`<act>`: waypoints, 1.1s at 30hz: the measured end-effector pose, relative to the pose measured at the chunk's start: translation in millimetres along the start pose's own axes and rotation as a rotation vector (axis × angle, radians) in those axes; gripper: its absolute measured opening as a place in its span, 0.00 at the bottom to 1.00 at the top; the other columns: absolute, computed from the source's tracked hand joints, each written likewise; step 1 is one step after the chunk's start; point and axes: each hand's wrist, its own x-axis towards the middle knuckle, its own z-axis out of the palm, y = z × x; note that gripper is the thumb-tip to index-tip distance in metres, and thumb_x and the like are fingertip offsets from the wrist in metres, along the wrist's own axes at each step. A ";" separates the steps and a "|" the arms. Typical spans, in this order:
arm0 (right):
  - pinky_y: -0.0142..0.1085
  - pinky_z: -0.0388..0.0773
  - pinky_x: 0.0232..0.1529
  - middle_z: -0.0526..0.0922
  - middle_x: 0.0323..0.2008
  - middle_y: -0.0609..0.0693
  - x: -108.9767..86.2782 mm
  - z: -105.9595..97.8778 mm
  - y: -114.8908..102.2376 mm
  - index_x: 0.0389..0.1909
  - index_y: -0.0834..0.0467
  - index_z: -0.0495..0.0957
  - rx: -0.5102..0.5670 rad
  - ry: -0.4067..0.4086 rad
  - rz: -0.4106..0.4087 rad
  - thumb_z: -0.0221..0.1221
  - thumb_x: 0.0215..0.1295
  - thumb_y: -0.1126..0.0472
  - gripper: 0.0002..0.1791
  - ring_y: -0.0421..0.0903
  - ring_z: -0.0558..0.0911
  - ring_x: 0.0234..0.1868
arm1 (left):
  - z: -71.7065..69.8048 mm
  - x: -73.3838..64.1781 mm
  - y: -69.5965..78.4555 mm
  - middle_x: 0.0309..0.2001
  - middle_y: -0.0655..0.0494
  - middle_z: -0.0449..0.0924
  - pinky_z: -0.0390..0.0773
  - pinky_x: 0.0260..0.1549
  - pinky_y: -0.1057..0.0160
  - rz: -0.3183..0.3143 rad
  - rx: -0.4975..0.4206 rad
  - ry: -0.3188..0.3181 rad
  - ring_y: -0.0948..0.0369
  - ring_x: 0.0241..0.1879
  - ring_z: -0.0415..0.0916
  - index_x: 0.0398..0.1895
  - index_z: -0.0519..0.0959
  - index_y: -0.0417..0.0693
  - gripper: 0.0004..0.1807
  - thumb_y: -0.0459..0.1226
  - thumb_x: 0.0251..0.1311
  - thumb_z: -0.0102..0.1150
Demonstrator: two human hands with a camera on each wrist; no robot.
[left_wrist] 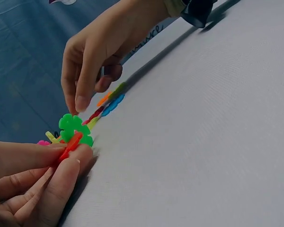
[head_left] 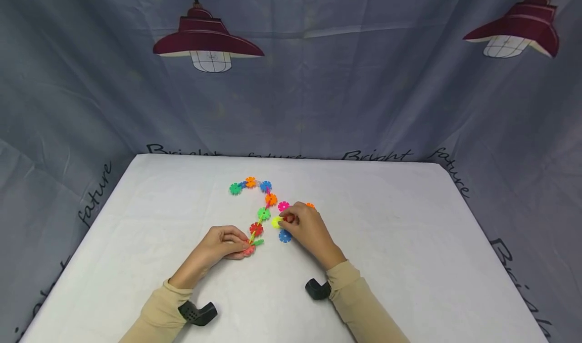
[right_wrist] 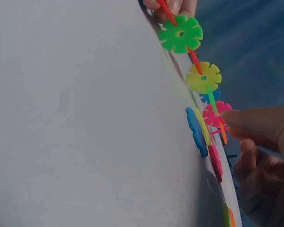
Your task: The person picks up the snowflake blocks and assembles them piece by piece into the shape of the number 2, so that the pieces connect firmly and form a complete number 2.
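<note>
My left hand [head_left: 226, 243] pinches a coral-red flower-shaped interlocking disc [left_wrist: 72, 145] between thumb and fingers. That disc joins a green notched disc [left_wrist: 72, 126], at the near end of a chain of coloured discs. The chain runs away through a red disc [head_left: 256, 229], a light green disc [head_left: 263, 213] and an orange disc [head_left: 271, 199], then bends left to a green disc [head_left: 235, 188]. My right hand [head_left: 305, 226] reaches down over loose discs, thumb and forefinger apart beside a yellow disc [head_left: 276, 222]. Its palm hides part of a red disc [head_left: 289, 217].
Loose on the white table [head_left: 409, 242] lie a blue disc [head_left: 285, 236] and a pink disc [head_left: 283, 206] near my right hand. An orange disc [head_left: 310, 205] shows just behind that hand. A grey curtain [head_left: 291, 90] hangs beyond the table's far edge.
</note>
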 end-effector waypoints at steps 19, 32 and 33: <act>0.28 0.80 0.30 0.86 0.29 0.46 5.0 2.6 4.2 0.39 0.57 0.83 0.329 -0.241 0.112 0.71 0.64 0.62 0.08 0.38 0.81 0.27 | 0.1 -0.4 1.5 0.33 0.52 0.88 0.88 0.35 0.64 -0.007 0.055 0.031 0.63 0.31 0.87 0.47 0.79 0.29 0.16 0.33 0.63 0.71; 0.33 0.87 0.31 0.90 0.28 0.56 1.5 7.7 -1.8 0.41 0.67 0.85 0.618 -0.402 0.244 0.69 0.65 0.65 0.09 0.40 0.87 0.24 | -0.9 -0.5 -0.3 0.33 0.51 0.89 0.88 0.36 0.65 0.017 0.045 0.003 0.64 0.33 0.87 0.47 0.78 0.28 0.15 0.31 0.64 0.69; 0.33 0.87 0.31 0.90 0.28 0.57 1.4 8.6 -2.1 0.42 0.67 0.85 0.620 -0.407 0.250 0.69 0.65 0.65 0.09 0.40 0.87 0.24 | -0.9 -0.5 -0.4 0.33 0.51 0.89 0.88 0.36 0.65 0.019 0.044 0.002 0.64 0.32 0.87 0.47 0.78 0.28 0.15 0.31 0.64 0.68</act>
